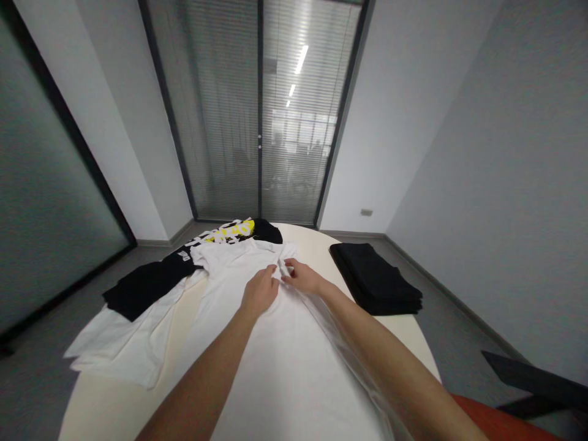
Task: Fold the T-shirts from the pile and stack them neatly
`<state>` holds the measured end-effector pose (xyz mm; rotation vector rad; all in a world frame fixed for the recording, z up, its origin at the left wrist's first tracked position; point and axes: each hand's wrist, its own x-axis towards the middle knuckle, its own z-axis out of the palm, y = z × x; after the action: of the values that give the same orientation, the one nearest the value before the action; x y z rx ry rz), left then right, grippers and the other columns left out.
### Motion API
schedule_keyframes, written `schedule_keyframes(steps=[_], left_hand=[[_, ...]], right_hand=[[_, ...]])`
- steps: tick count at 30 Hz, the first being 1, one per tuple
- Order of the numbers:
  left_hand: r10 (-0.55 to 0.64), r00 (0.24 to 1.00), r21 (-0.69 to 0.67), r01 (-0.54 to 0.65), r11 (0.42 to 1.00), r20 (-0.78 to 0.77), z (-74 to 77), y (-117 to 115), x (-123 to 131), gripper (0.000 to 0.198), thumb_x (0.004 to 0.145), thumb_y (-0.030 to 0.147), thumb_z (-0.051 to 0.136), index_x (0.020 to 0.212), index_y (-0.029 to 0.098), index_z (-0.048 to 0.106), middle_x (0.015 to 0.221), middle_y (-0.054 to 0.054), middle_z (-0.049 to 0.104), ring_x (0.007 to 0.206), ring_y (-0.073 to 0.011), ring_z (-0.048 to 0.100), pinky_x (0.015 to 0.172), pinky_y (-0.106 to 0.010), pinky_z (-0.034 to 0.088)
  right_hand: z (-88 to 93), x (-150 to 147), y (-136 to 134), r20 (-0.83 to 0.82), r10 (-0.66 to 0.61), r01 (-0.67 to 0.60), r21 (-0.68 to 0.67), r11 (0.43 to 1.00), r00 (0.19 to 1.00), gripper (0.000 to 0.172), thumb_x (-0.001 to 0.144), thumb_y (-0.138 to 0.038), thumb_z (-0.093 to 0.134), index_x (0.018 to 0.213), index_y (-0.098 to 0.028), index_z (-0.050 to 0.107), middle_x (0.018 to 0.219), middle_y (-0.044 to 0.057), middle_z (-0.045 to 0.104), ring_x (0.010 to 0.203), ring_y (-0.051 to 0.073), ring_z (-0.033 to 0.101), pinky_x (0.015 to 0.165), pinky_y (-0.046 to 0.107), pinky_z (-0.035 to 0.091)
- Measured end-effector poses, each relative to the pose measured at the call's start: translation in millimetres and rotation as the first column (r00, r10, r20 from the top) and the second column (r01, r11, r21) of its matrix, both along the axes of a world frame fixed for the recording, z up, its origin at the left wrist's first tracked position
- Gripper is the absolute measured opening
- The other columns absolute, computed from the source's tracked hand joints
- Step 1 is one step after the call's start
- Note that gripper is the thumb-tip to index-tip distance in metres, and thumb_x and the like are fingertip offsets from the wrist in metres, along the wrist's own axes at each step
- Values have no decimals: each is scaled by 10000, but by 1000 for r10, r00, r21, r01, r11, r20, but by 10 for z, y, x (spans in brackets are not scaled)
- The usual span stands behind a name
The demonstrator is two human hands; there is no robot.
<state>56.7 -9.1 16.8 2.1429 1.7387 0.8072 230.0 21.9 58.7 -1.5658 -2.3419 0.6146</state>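
A white T-shirt [275, 355] lies spread over the table, its neckline toward the far edge and its body running toward me. My left hand [261, 290] rests on the shirt near its right shoulder side, thumb and fingers pinching the fabric. Close beside it, my right hand [301, 275] has its fingers curled on a fold of the same shirt at the right sleeve. The fingertips of both hands nearly meet around that raised bit of cloth.
Folded black garments [372, 278] form a stack on the right of the round cream table [316, 240]. To the left lie a black garment with a yellow and white print [229, 231] and other white clothing [133, 352]. A dark chair part [533, 373] stands at lower right.
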Motion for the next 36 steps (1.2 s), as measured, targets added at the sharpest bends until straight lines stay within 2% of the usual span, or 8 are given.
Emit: schedule_keyframes(steps=[5, 11, 16, 20, 24, 26, 30, 36], left_hand=[[-110, 993, 100, 115, 988, -50, -13, -17, -4, 532, 916, 145, 476, 1445, 187, 519, 1351, -96, 646, 1248, -224, 576, 1067, -342, 441], [-213, 965, 145, 235, 961, -152, -19, 2, -11, 513, 921, 150, 468, 1422, 187, 571, 1383, -71, 632, 1262, -231, 555, 1110, -364, 416], [-195, 958, 121, 223, 967, -209, -46, 25, -10, 441, 960, 170, 416, 1342, 120, 630, 1386, -112, 627, 1291, -255, 533, 1121, -391, 405], [-198, 956, 117, 227, 967, -215, -69, 35, -14, 446, 972, 177, 403, 1363, 118, 610, 1399, -112, 617, 1301, -258, 525, 1125, -396, 399], [-195, 958, 111, 222, 969, -210, -87, 49, -21, 444, 973, 181, 411, 1368, 120, 603, 1413, -111, 607, 1307, -257, 522, 1128, -396, 393], [-196, 959, 109, 222, 969, -206, -91, 53, -25, 442, 971, 184, 418, 1366, 122, 604, 1416, -110, 605, 1304, -257, 523, 1126, -400, 397], [-198, 961, 103, 221, 970, -195, -93, 55, -30, 441, 960, 178, 432, 1359, 121, 610, 1410, -109, 610, 1299, -256, 528, 1123, -399, 402], [-192, 967, 98, 210, 973, -168, -90, 52, -23, 433, 959, 173, 437, 1350, 142, 619, 1400, -102, 619, 1309, -249, 528, 1125, -407, 406]], right_hand=[[91, 127, -115, 162, 17, -21, 24, 999, 987, 374, 802, -460, 729, 1024, -162, 688, 966, 85, 732, 837, 199, 655, 717, 266, 430], [122, 109, -256, 159, 3, -4, 4, 1000, 987, 212, 867, -344, 645, 988, -173, 679, 934, 59, 742, 808, 160, 655, 697, 236, 407], [330, 109, -367, 268, 84, -21, -232, 973, 960, 266, 788, -401, 701, 926, -174, 712, 739, 32, 730, 712, 171, 660, 672, 246, 436], [500, 141, -490, 375, 203, -6, -465, 885, 905, 258, 753, -396, 695, 672, -152, 678, 607, 34, 675, 653, 185, 664, 673, 269, 478], [544, 184, -625, 252, 193, 55, -729, 682, 948, 173, 749, -271, 676, 661, -130, 628, 635, 14, 666, 588, 138, 647, 636, 246, 517], [549, 212, -693, 233, 192, 64, -777, 626, 953, 174, 758, -257, 671, 660, -123, 617, 633, 12, 661, 572, 121, 640, 612, 226, 509], [601, 283, -842, 272, 218, 70, -760, 646, 937, 249, 745, -296, 711, 605, -128, 590, 584, 6, 630, 546, 116, 623, 611, 219, 498], [706, 373, -1017, 359, 276, 25, -648, 761, 891, 201, 769, -296, 629, 637, -155, 571, 557, 5, 623, 587, 153, 646, 655, 255, 495]])
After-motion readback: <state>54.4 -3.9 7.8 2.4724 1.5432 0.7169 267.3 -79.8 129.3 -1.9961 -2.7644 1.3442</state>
